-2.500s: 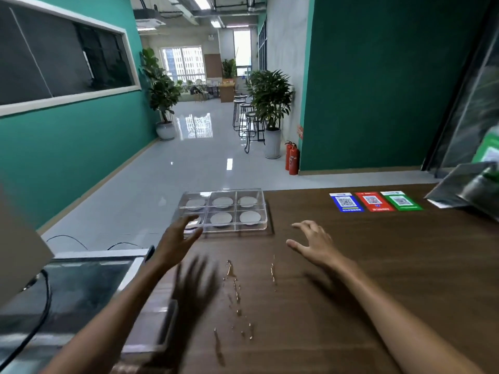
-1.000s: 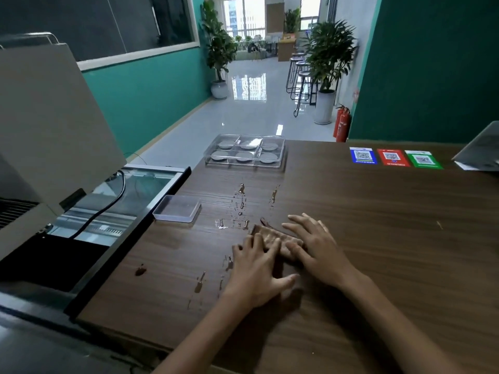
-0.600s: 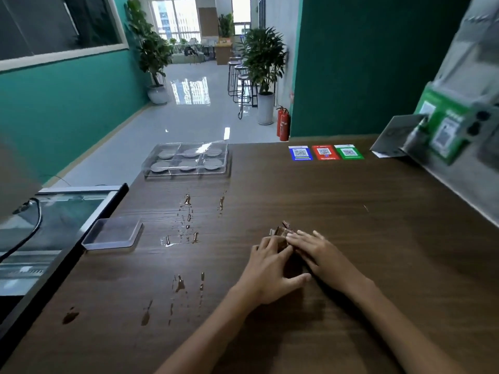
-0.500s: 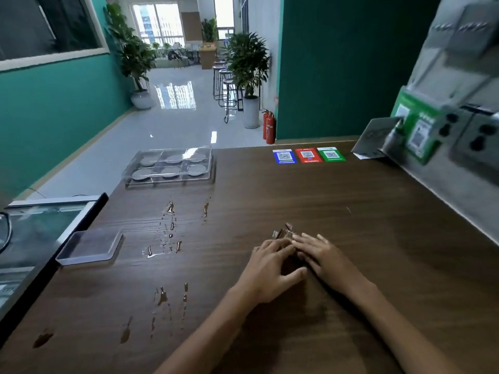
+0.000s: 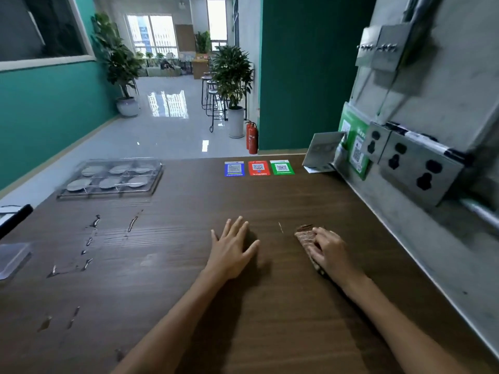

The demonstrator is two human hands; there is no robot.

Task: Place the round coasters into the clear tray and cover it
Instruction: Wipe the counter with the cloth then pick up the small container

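The clear tray [image 5: 81, 194] stands at the far left of the brown table, a clear lid closed over it. Round grey coasters [image 5: 109, 182] lie in its compartments. My left hand [image 5: 231, 249] rests flat on the table in the middle, fingers spread, holding nothing. To its right, my right hand [image 5: 330, 252] lies over a small ribbed brown block [image 5: 304, 234], fingers curled round it; most of the block is hidden under the hand. Both hands are well away from the tray.
Water streaks [image 5: 91, 238] run down the table left of my hands. A small clear plastic box [image 5: 10, 259] sits at the left edge. Three QR stickers [image 5: 259, 168] lie at the back. A grey wall with sockets [image 5: 421, 168] borders the right side.
My hands left the tray, came together over the brown block in the middle, then parted. The right hand has carried the block to the right; the left now lies flat alone.
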